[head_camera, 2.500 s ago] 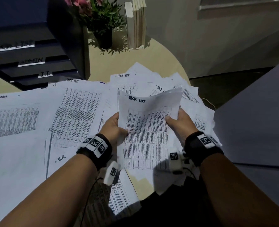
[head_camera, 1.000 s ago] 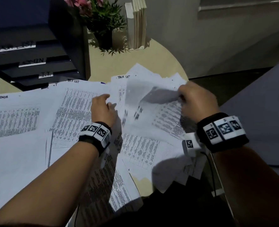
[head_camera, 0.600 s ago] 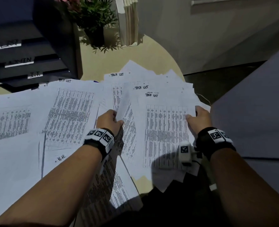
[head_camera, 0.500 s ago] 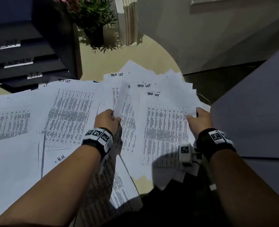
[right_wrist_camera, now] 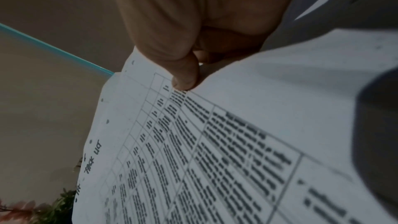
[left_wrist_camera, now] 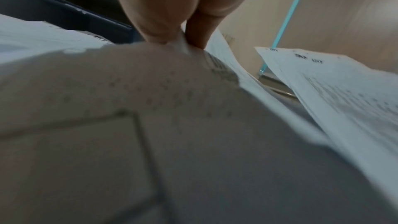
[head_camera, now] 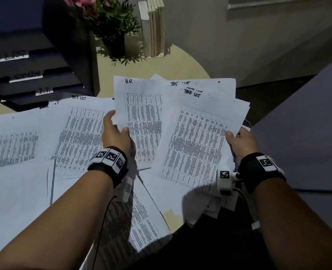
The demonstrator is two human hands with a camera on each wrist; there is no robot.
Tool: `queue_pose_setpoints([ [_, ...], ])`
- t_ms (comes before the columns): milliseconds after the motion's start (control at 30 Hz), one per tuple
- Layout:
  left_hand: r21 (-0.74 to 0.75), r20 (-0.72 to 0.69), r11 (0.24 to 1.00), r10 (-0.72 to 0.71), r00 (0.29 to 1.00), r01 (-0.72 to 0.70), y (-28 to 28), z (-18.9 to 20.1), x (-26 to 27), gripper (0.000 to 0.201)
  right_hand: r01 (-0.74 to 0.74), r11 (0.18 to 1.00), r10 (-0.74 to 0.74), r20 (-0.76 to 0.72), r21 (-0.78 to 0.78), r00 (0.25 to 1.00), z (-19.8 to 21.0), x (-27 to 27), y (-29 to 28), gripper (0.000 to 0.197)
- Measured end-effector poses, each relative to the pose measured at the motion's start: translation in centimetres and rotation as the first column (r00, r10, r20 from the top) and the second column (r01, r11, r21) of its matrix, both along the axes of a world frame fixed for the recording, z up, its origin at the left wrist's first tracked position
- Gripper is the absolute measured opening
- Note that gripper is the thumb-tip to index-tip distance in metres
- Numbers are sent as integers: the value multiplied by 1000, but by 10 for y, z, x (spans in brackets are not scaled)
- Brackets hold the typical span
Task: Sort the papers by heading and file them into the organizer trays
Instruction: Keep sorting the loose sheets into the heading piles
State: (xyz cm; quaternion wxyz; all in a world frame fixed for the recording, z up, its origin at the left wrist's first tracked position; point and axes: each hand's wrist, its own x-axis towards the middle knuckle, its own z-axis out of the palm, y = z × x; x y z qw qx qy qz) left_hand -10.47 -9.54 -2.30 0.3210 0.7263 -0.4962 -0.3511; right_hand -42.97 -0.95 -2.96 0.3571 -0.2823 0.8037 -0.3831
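My left hand (head_camera: 116,131) pinches the left edge of a printed sheet headed "H.R." (head_camera: 141,121), lifted above the table; the left wrist view shows thumb and finger (left_wrist_camera: 163,28) closed on that paper's edge. My right hand (head_camera: 239,141) grips the right edge of a small stack headed "Task List" (head_camera: 196,141), thumb on top (right_wrist_camera: 185,77) in the right wrist view. More sheets lie spread over the table, among them a "Task List" page (head_camera: 79,137) and an "Admin" page (head_camera: 11,145). The black organizer (head_camera: 31,75) with labelled trays stands at the back left.
A potted plant with pink flowers (head_camera: 110,22) and upright books (head_camera: 153,28) stand at the table's (head_camera: 180,63) far edge. A grey surface (head_camera: 307,123) lies to the right. Loose sheets (head_camera: 138,217) overhang the table's near edge.
The left hand has picked up the "H.R." sheet and raised it. The right hand has lifted the "Task List" stack off the pile and tilted it.
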Motion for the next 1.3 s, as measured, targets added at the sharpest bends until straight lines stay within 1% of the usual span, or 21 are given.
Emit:
queue_pose_setpoints([
  [67,-3,-32,996,-89,996,89,4,1,-2,61,-1,1000,1,33,-9,999,-2,7,-2,25],
  [133,12,-66,990,-138,988,139,5,-2,-2,49,-4,1000,4,59,-7,998,-13,15,-7,7],
  [167,29,-99,990,-133,986,136,5,-1,-3,38,-16,1000,17,79,-6,997,-24,17,-10,9],
  [200,58,-138,990,-119,983,128,5,0,-4,28,-37,999,39,100,-15,994,-35,21,-13,22],
  [233,84,-171,987,-120,978,136,5,3,-6,26,-61,998,65,137,-30,988,-46,25,-16,29],
  [300,118,-181,972,-178,967,202,6,7,-10,41,-92,993,105,203,-70,974,-45,44,-21,28],
  [400,76,-89,966,-239,967,245,3,13,-13,59,-104,990,125,256,-95,959,-30,67,-23,25],
  [467,16,-98,975,-220,970,223,1,18,-12,62,-144,986,158,201,-82,967,-28,70,-21,26],
  [567,-65,-186,977,-211,960,202,0,28,-11,72,-167,985,171,144,-38,975,-23,72,-17,8],
  [667,-78,-153,992,-114,982,103,-2,32,-1,67,-183,982,185,68,-34,980,-11,75,-17,15],
  [733,-66,-148,997,39,988,-49,-3,30,13,52,-182,979,193,-136,92,972,-8,71,-14,22],
  [767,-63,-149,991,107,983,-117,-3,28,21,41,-147,973,189,-249,177,950,-8,69,-12,27],
  [800,-49,-152,983,170,974,-179,-2,26,30,30,-101,964,176,-304,245,936,-6,68,-9,34],
  [867,-7,-147,958,282,948,-286,-1,18,48,16,-64,943,168,-303,325,938,-6,71,-5,47],
  [933,36,-115,946,324,939,-322,3,13,63,14,-113,913,243,-298,393,923,-8,81,-2,61],
  [1033,66,-61,957,285,957,-281,11,4,76,18,-173,881,343,-342,440,875,-17,92,-3,80],
  [1100,79,-59,961,270,961,-265,18,0,81,21,-197,861,400,-384,469,832,-16,92,-5,82],
  [1167,121,-59,954,284,957,-276,21,-3,85,38,-233,834,488,-472,500,734,-14,89,-4,76],
  [1200,151,-104,939,326,940,-309,23,1,85,49,-265,810,544,-502,523,672,-12,89,-1,76],
  [1267,223,-217,897,427,878,-382,22,3,89,72,-334,722,669,-490,605,559,-10,93,6,83],
  [1300,237,-252,888,447,858,-394,21,4,91,75,-354,679,713,-463,643,527,-11,96,8,85],
])
